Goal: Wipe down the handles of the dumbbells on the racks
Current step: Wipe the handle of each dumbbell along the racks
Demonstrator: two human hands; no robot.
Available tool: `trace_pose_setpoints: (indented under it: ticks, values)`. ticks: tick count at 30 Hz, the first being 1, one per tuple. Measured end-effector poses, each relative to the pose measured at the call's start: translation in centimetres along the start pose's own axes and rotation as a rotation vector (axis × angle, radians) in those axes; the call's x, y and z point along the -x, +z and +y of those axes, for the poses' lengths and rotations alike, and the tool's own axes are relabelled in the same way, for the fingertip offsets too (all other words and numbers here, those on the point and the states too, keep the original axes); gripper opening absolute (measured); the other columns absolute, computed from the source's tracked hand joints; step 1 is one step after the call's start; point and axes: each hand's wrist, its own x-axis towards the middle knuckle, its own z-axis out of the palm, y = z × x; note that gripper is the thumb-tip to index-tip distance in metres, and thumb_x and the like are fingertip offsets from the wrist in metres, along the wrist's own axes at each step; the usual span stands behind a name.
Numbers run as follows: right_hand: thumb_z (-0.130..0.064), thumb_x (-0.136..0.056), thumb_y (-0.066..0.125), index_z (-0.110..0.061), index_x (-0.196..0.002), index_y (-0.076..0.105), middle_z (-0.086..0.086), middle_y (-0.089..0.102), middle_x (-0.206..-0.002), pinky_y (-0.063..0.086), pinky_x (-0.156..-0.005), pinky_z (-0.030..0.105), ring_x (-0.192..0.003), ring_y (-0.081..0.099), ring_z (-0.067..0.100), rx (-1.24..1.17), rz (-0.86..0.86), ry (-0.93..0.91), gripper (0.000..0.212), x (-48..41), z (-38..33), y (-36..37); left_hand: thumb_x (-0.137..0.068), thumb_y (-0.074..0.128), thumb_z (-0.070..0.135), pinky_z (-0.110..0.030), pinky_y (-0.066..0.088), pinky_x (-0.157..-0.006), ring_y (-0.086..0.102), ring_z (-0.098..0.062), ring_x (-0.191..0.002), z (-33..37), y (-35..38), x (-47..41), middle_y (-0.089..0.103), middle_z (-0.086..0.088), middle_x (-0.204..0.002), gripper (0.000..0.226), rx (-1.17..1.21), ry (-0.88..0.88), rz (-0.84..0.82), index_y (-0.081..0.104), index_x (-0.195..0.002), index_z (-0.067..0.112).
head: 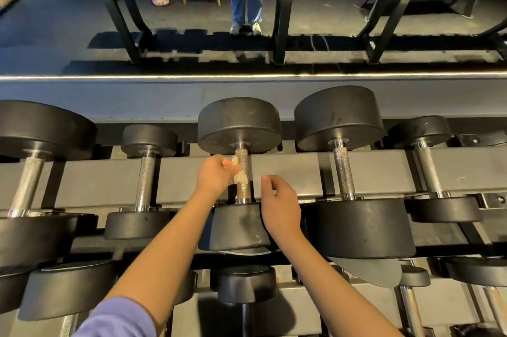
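Where the upper tier of the dark grey metal rack [384, 172] crosses the view, count: five black round-headed dumbbells, side by side, handles running front to back over the rail. From the rack's left edge:
- large dumbbell [41, 130]
- small dumbbell [149, 140]
- middle dumbbell [238, 122], medium size
- second large dumbbell [338, 117]
- second small dumbbell [419, 130], towards the right edge

Lower tier: more dumbbells, only partly seen; count not possible. Hands: two. Wipes: one.

Item under work: the knurled steel handle [244, 159] of the middle dumbbell.
- Knurling is silver-grey near the far head and brownish along the part towards the near head.
- A polished collar shows at each end.
- Both heads are matte black; the near one carries pale scuffs.

Position relative to hands: the handle lies between them.
- The left hand [215, 174] has its fingers curled round a pale crumpled wipe [238, 173] and holds it against the left side of the handle, about mid-length.
- The right hand [279, 205] hovers just beside the handle on its right, over the near head.
- Its fingers are loosely curled, with thumb and forefinger apart. It holds nothing and is clear of the steel.

Background: a second rack [282, 20] beyond, and a person's legs in blue trousers [247, 7] behind it.
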Motion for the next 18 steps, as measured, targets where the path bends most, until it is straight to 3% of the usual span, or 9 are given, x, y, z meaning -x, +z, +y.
trace_pose_setpoints:
  ticks: [3,6,9,12,14,18]
  values:
    - [-0.041,-0.097,0.040,-0.020,-0.110,0.065,-0.004,0.065,-0.104,0.049,-0.084,0.031,-0.097,0.058,0.011,-0.004,0.003,0.004,0.035,-0.1,0.3,0.2,-0.085,0.071,0.023,-0.032,0.044,-0.069,0.053,-0.018,-0.074,0.5,0.0,-0.3,0.054,-0.005,-0.072,0.027,-0.065,-0.043,-0.031,0.050,-0.071,0.013]
    - [-0.036,-0.097,0.040,-0.019,-0.096,0.065,-0.004,0.064,-0.089,0.047,-0.073,0.028,-0.085,0.058,0.011,0.012,0.000,-0.030,0.031,-0.1,0.4,0.1,-0.082,0.073,0.022,-0.036,0.047,-0.078,0.054,-0.019,-0.076,0.0,-0.2,0.8,0.054,-0.003,-0.069,0.029,-0.176,-0.050,-0.141,0.051,-0.066,0.015]
    - [-0.028,-0.098,0.040,-0.019,-0.087,0.062,-0.005,0.059,-0.080,0.039,-0.063,0.024,-0.076,0.055,0.010,0.065,-0.006,-0.095,0.026,0.0,0.1,-0.2,-0.079,0.077,0.017,-0.032,0.047,-0.076,0.054,-0.019,-0.073,-0.4,-0.5,1.9,0.054,-0.003,-0.066,0.031,-0.198,-0.087,-0.248,0.051,-0.061,0.015]
    - [-0.022,-0.098,0.041,-0.015,-0.095,0.066,-0.003,0.061,-0.085,0.042,-0.067,0.027,-0.078,0.054,0.010,0.082,-0.043,-0.139,0.026,0.2,-0.1,-0.5,-0.080,0.075,0.018,-0.028,0.044,-0.069,0.052,-0.016,-0.068,-0.2,-0.9,2.6,0.054,-0.001,-0.064,0.029,-0.175,-0.029,-0.230,0.053,-0.061,0.016]
    - [-0.021,-0.098,0.043,-0.015,-0.103,0.066,-0.004,0.063,-0.091,0.044,-0.073,0.028,-0.083,0.055,0.010,0.054,-0.079,-0.135,0.025,0.1,0.1,-0.7,-0.082,0.073,0.019,-0.025,0.042,-0.064,0.051,-0.012,-0.065,0.1,-0.9,3.3,0.056,0.001,-0.065,0.025,-0.023,0.032,-0.145,0.056,-0.065,0.015]
    - [-0.024,-0.097,0.049,-0.017,-0.118,0.064,-0.002,0.068,-0.105,0.049,-0.087,0.033,-0.099,0.061,0.015,-0.027,-0.195,-0.162,0.027,-0.9,0.1,-0.8,-0.086,0.070,0.021,-0.026,0.047,-0.073,0.060,-0.011,-0.073,0.7,-0.6,4.7,0.067,0.003,-0.072,0.012,0.251,0.130,-0.091,0.068,-0.074,0.017]
